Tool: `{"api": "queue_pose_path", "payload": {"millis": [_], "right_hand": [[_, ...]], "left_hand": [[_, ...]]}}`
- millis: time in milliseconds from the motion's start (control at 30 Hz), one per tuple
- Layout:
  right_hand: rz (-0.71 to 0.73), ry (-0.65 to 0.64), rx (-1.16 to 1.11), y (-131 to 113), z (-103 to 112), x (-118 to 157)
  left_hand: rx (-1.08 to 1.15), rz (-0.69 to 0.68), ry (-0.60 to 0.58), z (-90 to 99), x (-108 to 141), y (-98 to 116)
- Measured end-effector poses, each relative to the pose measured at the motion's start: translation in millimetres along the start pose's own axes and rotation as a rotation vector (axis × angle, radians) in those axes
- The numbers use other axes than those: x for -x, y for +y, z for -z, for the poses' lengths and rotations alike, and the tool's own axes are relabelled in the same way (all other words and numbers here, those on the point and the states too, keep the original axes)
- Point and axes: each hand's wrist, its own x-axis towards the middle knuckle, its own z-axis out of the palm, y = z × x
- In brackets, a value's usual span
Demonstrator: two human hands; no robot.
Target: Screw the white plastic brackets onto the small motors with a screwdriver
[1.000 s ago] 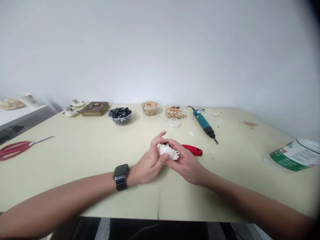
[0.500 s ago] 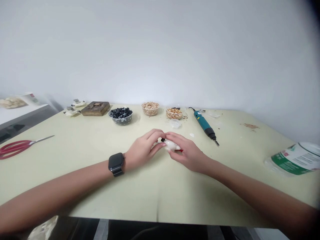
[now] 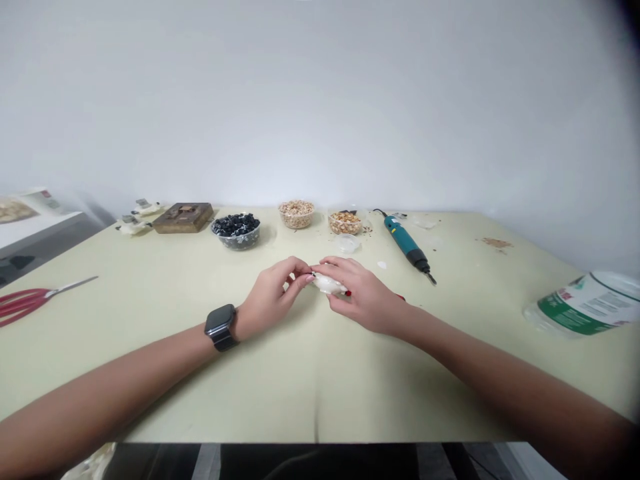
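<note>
A small glossy white object (image 3: pixel 329 284) is held just above the table at the centre. My right hand (image 3: pixel 364 293) wraps round it from the right, thumb below and fingers over the top. Red bits show beneath and behind this hand. With a watch on its wrist, my left hand (image 3: pixel 274 293) has thumb and forefinger pinched together at the object's left end. A tiny dark piece shows at those fingertips, too small to make out. Behind the hands stand bowls of black pieces (image 3: pixel 236 231), pale pieces (image 3: pixel 297 213) and orange-brown pieces (image 3: pixel 345 223).
Red-handled scissors (image 3: pixel 25 303) lie at the left and a wooden block (image 3: pixel 183 218) at the back left. A teal rotary tool (image 3: pixel 405 241) lies right of the bowls. A plastic jar with a green label (image 3: pixel 583 303) is at the far right, near brown crumbs (image 3: pixel 496 243).
Both hands and the white object have shifted slightly left. The black piece at my left fingertips shows less than before. The whole view has moved a little.
</note>
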Motion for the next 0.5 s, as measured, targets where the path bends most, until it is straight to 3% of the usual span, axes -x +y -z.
{"api": "queue_pose_path", "payload": {"millis": [267, 500], "right_hand": [[0.030, 0.046, 0.000, -8.1, 3.5, 3.4], [0.005, 0.019, 0.011, -5.8, 3.6, 7.3]], "left_hand": [[0.252, 0.164, 0.011, -6.1, 5.2, 4.1], [0.106, 0.073, -0.064, -1.8, 10.9, -2.5]]}}
